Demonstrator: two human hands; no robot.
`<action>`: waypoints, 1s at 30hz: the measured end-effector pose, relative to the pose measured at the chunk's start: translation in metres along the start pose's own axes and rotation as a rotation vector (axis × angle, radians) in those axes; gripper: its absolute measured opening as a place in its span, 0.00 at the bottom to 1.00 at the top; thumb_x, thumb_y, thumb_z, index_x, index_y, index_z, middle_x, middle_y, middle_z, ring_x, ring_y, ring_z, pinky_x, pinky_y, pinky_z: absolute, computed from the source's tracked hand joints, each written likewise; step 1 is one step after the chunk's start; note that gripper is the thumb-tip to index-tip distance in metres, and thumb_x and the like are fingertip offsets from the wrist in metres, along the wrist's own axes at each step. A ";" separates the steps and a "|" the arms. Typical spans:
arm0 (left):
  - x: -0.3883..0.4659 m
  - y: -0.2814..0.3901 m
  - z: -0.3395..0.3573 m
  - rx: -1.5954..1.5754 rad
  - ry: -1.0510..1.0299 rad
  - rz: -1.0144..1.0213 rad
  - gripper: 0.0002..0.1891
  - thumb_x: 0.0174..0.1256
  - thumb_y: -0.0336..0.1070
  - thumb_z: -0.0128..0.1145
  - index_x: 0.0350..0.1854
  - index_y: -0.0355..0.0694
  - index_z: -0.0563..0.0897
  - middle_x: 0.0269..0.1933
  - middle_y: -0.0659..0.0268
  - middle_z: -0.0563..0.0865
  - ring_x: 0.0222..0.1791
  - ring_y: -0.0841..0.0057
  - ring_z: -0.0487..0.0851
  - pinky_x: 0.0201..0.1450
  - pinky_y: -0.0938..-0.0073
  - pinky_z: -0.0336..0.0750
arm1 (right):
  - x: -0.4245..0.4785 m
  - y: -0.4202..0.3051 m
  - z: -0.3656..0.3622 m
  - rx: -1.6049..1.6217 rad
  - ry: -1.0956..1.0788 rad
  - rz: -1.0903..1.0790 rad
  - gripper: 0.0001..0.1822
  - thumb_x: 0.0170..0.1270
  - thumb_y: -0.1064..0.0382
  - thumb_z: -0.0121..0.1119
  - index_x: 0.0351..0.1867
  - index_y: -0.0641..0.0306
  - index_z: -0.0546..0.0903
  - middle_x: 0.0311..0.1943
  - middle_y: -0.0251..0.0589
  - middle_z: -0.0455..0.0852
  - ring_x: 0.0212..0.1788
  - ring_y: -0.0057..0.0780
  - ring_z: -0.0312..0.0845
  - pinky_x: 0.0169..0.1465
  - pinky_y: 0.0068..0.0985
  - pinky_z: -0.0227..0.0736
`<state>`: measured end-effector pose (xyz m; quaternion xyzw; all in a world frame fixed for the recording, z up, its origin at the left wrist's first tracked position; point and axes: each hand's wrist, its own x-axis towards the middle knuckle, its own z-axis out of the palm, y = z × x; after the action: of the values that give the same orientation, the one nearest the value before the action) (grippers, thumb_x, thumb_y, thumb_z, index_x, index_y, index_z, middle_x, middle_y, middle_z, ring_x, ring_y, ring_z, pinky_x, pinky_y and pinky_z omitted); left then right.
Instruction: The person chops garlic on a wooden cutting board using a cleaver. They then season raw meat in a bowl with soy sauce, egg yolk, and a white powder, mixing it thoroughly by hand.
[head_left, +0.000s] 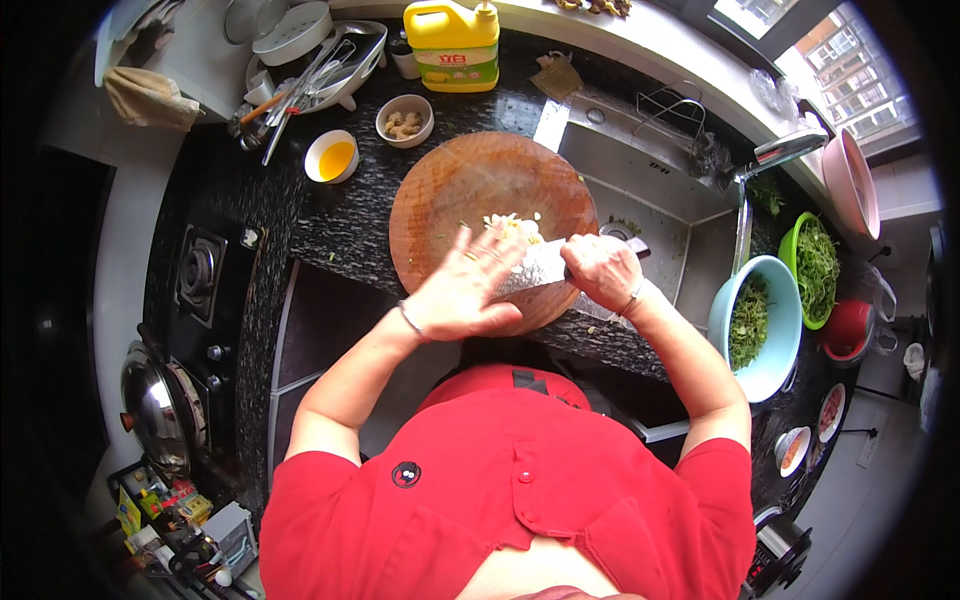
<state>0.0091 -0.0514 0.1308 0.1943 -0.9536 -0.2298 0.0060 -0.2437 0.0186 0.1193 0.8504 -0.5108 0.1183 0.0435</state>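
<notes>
A round wooden chopping board (480, 169) lies on the black counter in front of me. My right hand (602, 268) grips the handle of a cleaver (541, 268), whose broad, wet-looking blade reaches left over the board. Fingers apart, my left hand (469, 289) is above the board's near part, with its fingertips by the blade and the food; whether it touches them I cannot tell. Chopped pale pieces, perhaps garlic (514, 223), form a small heap just beyond the blade. Part of the heap is hidden behind my left fingers.
A steel sink (637, 169) adjoins the board on the right, with a blue basin (780, 330) of greens beyond. Behind the board stand a yellow detergent jug (452, 49), a bowl of ginger-like pieces (405, 124) and a bowl of yellow liquid (336, 160). Left is a gas hob (201, 270).
</notes>
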 end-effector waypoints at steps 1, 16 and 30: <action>0.009 0.007 0.006 0.078 -0.090 0.061 0.47 0.66 0.72 0.37 0.76 0.38 0.53 0.78 0.55 0.52 0.79 0.57 0.41 0.76 0.45 0.31 | -0.001 0.000 0.000 0.019 0.015 0.013 0.06 0.54 0.62 0.58 0.31 0.55 0.73 0.24 0.32 0.76 0.29 0.28 0.78 0.33 0.27 0.74; 0.042 -0.053 0.033 -0.365 0.108 -0.038 0.32 0.73 0.52 0.46 0.73 0.38 0.60 0.74 0.51 0.61 0.78 0.58 0.50 0.76 0.50 0.41 | -0.054 0.017 -0.006 0.021 0.104 0.121 0.10 0.49 0.63 0.64 0.27 0.57 0.72 0.22 0.36 0.75 0.26 0.32 0.78 0.30 0.30 0.73; 0.013 -0.019 0.023 -0.140 0.600 -0.139 0.25 0.63 0.30 0.58 0.64 0.36 0.71 0.62 0.48 0.74 0.61 0.52 0.73 0.62 0.57 0.69 | 0.029 0.040 0.076 0.122 0.145 0.669 0.06 0.47 0.66 0.58 0.26 0.63 0.84 0.26 0.52 0.85 0.30 0.51 0.84 0.38 0.41 0.81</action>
<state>0.0019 -0.0619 0.1004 0.3171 -0.8756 -0.2274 0.2847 -0.2538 -0.0404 0.0508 0.6262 -0.7490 0.2163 -0.0124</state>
